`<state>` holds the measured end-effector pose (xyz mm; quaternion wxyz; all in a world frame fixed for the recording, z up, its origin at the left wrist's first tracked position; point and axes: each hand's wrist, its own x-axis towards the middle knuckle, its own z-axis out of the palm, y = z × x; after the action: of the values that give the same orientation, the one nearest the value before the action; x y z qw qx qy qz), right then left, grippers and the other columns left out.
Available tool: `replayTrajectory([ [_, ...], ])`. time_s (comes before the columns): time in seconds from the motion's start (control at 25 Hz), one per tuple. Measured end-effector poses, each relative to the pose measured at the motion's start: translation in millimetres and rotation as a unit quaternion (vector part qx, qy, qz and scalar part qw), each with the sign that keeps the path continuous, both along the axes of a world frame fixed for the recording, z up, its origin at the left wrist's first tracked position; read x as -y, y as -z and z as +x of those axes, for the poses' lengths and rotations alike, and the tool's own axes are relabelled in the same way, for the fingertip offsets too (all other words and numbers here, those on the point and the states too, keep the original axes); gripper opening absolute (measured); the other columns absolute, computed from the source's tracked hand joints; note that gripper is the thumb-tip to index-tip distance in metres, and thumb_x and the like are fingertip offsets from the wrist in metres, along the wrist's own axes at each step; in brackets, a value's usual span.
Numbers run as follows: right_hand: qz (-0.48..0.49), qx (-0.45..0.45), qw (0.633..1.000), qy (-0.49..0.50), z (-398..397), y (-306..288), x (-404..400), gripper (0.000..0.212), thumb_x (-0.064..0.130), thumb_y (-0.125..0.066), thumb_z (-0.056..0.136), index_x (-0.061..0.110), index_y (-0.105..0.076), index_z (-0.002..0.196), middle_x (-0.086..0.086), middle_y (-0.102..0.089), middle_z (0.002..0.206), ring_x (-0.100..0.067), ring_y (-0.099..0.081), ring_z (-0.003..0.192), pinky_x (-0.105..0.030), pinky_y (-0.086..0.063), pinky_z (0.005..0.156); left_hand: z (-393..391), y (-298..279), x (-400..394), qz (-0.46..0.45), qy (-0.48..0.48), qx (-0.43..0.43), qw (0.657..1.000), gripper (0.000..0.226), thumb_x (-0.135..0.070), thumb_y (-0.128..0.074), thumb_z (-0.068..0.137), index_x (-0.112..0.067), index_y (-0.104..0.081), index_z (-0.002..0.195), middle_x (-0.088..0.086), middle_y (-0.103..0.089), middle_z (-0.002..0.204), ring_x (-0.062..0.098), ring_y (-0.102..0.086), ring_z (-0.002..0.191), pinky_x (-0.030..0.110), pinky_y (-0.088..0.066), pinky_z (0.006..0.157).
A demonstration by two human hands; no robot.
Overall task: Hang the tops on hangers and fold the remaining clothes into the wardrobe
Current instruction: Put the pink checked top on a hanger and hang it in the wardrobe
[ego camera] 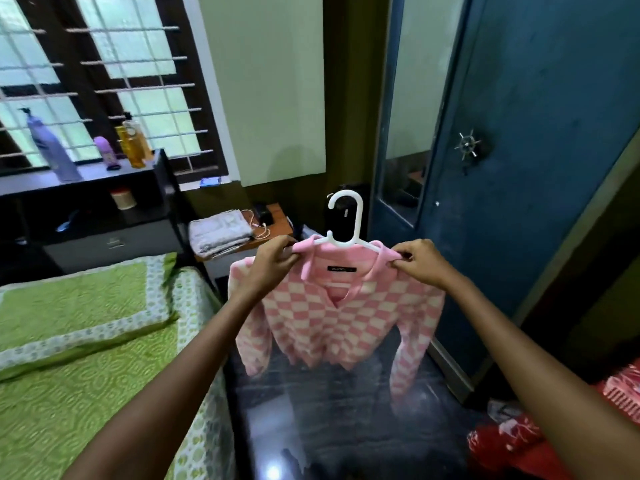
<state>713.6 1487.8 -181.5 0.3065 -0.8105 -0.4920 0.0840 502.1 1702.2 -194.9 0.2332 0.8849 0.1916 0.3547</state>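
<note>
Bedroom floor, dark and glossy, fills the middle of the head view, with a green-quilted bed [86,341] on the left and a blue wardrobe [536,133] with a mirrored door on the right. Folded grey cloths [220,233] sit on a small desk [273,216] beyond the bed, and red clothes [540,445] lie heaped at lower right.

Held up in the air between bed and wardrobe is a pink-and-cream checked top [343,320], already threaded on a white plastic hanger [346,220] whose hook stands upright above the collar. The left hand [273,261] pinches the shoulder of the top over one hanger end; the right hand [420,259] pinches the other shoulder the same way.

The knit looks soft, light and limp, its sleeves dangling loose, so it would probably slide off a smooth hanger if tilted. The hanger seems stiff and light. A sound grip for carrying it to the wardrobe is likely the hook or neck of the hanger, kept level.
</note>
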Motion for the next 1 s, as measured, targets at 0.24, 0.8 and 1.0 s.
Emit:
replayTrajectory([
  [0.24,0.014,0.012,0.998,0.059,99.5,-17.1,-37.1,0.008,0.009,-0.068,0.080,0.004,-0.072,0.086,-0.017,-0.067,0.077,-0.027,-0.059,0.072,-0.032,-0.044,0.065,129.8,-16.2,-60.4,0.004,0.066,-0.007,0.998,0.015,-0.009,-0.072,0.079,0.000,-0.065,0.088,0.006,-0.063,0.077,0.015,-0.054,0.069,0.008,-0.035,0.059],
  [0.8,0.065,0.014,0.961,0.269,245.1,-28.1,-62.4,0.006,0.012,-0.073,0.077,0.009,-0.073,0.082,0.000,-0.069,0.075,0.000,-0.054,0.062,-0.010,-0.037,0.058,388.6,-25.6,-128.2,-0.021,0.264,-0.025,0.964,0.013,-0.007,-0.062,0.087,0.003,-0.056,0.092,0.004,-0.055,0.082,0.018,-0.049,0.074,0.018,-0.030,0.058],
  [1.0,0.049,0.007,0.941,0.335,278.1,-28.4,-78.8,0.006,0.011,-0.074,0.076,0.010,-0.073,0.082,0.003,-0.065,0.070,0.007,-0.052,0.059,-0.010,-0.036,0.056,466.2,-22.1,-141.9,-0.084,0.303,-0.026,0.949,0.022,-0.022,-0.069,0.084,-0.001,-0.061,0.084,0.008,-0.063,0.078,0.019,-0.054,0.071,0.027,-0.035,0.062],
])
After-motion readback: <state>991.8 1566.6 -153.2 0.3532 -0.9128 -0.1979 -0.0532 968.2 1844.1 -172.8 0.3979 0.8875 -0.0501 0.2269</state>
